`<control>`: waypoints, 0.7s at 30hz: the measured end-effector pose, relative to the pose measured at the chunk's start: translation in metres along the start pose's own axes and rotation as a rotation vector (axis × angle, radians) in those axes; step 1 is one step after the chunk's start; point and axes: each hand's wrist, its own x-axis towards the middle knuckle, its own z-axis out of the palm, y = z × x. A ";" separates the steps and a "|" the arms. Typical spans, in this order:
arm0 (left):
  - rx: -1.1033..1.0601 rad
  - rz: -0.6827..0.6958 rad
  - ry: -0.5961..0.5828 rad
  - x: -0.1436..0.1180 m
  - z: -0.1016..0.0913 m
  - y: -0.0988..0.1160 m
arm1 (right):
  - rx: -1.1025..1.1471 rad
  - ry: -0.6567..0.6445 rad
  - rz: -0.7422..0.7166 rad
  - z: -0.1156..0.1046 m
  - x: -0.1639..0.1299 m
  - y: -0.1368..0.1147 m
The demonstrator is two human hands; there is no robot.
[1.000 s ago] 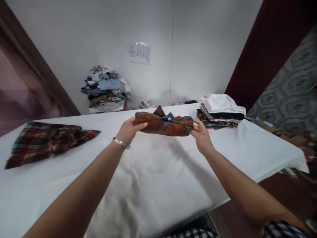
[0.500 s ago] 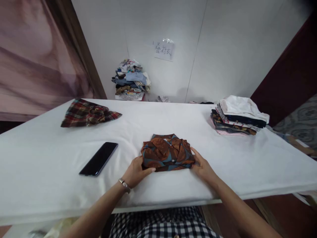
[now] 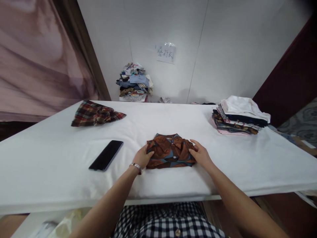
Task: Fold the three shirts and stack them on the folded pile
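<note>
A folded brown and teal patterned shirt [image 3: 170, 152] lies on the white-covered table [image 3: 168, 185], its collar toward the wall and a light button showing at the front. My left hand [image 3: 144, 156] grips the shirt's left edge, thumb on top and the other fingers partly hidden behind. At the opposite edge, my right hand [image 3: 199, 154] pinches the cloth with its thumb over the front. A bracelet [image 3: 136, 167] circles my left wrist.
A black phone [image 3: 106, 155] lies left of the shirt, with a crumpled plaid garment [image 3: 96, 114] behind it. Folded clothes [image 3: 241, 115] are stacked at the right. Against the wall rises a clothes pile [image 3: 135, 82] below a handwritten paper sign [image 3: 166, 53].
Both hands have shifted up along the shirt's sides, and my thumbs now lie over its edges. The collar looks flatter and neater. The view has moved slightly.
</note>
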 end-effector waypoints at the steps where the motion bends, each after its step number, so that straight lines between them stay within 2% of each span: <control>1: 0.032 -0.021 -0.005 -0.001 -0.002 -0.002 | -0.062 -0.012 0.001 -0.003 -0.004 0.002; 3: 0.098 -0.078 -0.012 -0.001 -0.008 -0.004 | -0.184 -0.055 0.000 -0.009 -0.012 0.003; 5: 0.171 -0.096 0.024 0.000 -0.015 -0.004 | -0.270 -0.043 -0.040 -0.015 -0.015 0.000; 8: 0.241 0.037 0.160 0.004 -0.021 0.006 | -0.290 0.071 -0.182 -0.018 -0.010 -0.012; 10: 0.285 0.150 0.208 0.010 -0.022 0.018 | -0.258 0.104 -0.266 -0.014 0.002 -0.021; 12: 0.343 0.157 0.164 0.021 -0.019 0.031 | -0.278 0.078 -0.271 -0.007 0.019 -0.028; 17: 0.382 0.008 0.017 0.059 -0.003 0.045 | -0.472 -0.062 -0.090 0.018 0.065 -0.037; 21: 0.294 0.058 -0.014 0.064 0.002 0.045 | -0.429 -0.057 -0.160 0.023 0.069 -0.040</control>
